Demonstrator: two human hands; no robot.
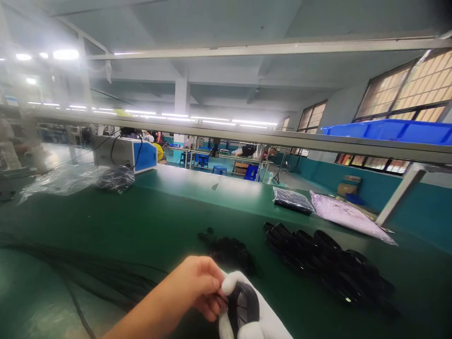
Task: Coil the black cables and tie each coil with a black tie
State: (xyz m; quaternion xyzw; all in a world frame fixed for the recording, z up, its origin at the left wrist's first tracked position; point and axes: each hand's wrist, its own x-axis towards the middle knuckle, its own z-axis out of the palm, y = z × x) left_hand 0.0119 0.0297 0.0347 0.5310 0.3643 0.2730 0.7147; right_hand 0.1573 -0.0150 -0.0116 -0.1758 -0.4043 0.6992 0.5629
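My right hand [243, 306], in a white glove, is wrapped around a coil of black cable [252, 301] at the bottom centre. Against the coil's left side, my bare left hand [205, 287] has its thumb and fingers pinched together. A short dark strand shows at those fingertips, but I cannot make out what it is. Just beyond both hands lies a small heap of thin black pieces [231, 252]. To the right, a pile of coiled black cables [318, 256] rests on the green table [148, 216].
Long loose black cables [88, 273] spread over the table at left. Clear plastic bags [70, 181] lie by a blue-and-grey machine [144, 155]. Farther back are a bagged black item [293, 201] and a pink package [348, 214]. A shelf rail above carries a blue tray [391, 132].
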